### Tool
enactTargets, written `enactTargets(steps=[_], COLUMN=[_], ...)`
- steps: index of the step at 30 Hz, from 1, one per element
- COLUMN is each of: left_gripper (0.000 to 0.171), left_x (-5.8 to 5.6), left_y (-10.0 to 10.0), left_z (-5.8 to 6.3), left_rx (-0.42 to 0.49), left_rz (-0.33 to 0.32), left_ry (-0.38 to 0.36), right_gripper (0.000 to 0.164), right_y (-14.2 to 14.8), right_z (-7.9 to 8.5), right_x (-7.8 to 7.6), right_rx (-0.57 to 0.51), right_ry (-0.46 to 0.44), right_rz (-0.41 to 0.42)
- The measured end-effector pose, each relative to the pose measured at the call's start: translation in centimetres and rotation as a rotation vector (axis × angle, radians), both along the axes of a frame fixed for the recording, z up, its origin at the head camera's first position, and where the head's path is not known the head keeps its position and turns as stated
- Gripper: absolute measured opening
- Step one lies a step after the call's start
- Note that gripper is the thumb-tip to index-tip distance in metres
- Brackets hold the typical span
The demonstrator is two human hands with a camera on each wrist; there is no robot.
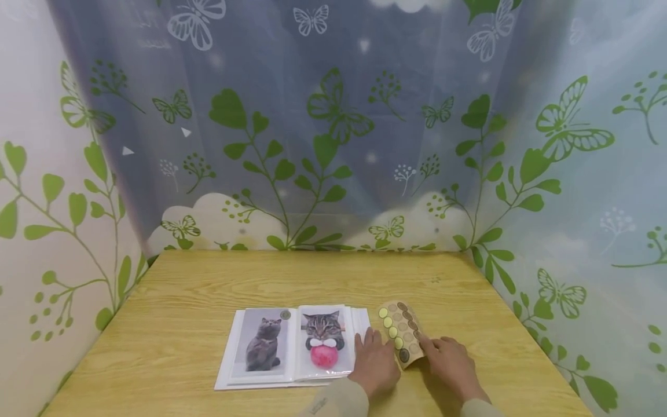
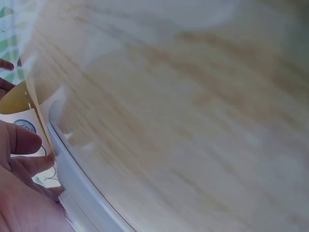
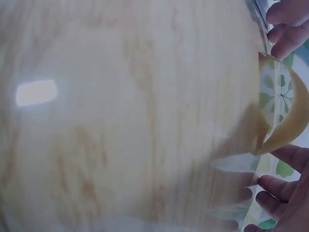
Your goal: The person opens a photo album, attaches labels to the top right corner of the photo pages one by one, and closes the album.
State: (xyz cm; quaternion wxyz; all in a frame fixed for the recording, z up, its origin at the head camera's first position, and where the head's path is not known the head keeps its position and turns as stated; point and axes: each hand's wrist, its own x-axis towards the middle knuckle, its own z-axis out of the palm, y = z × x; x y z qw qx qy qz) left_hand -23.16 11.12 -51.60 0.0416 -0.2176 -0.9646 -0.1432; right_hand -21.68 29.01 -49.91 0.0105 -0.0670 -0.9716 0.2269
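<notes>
A tan sheet of round stickers [image 1: 397, 331], in rows of yellow, tan and brown, lies between the two hands in the head view. My right hand [image 1: 452, 366] pinches its right edge, and in the right wrist view the sheet [image 3: 298, 113] bows up off the table. On the other side my left hand [image 1: 376, 364] has its fingers extended, fingertips right at the sheet's left edge and beside the photo album. The open album [image 1: 224, 373] shows a grey cat photo [image 1: 260, 347] on the left, bearing a dark round sticker [image 1: 285, 315], and a tabby with a pink ball [image 1: 324, 356].
A wood-grain table [image 1: 292, 278] carries everything. Curtains [image 1: 333, 174] printed with green leaves and butterflies stand behind it and along both sides. More album pages [image 2: 82, 193] show stacked under the left hand in the left wrist view.
</notes>
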Motion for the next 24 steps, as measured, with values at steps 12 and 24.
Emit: enactTargets(steps=[12, 24], left_gripper=[0.061, 0.051], left_x=[0.1, -1.1], left_y=[-0.1, -0.3], left_z=[1.2, 1.1], left_rx=[0.113, 0.394], left_rz=[-0.057, -0.161], left_ry=[-0.088, -0.102], right_gripper=[0.060, 0.073], right_y=[-0.8, -1.0], right_z=[0.1, 0.4], right_x=[-0.2, -0.4], right_rx=[-0.267, -0.445], right_ry=[0.080, 0.061], right_rz=[0.052, -0.014])
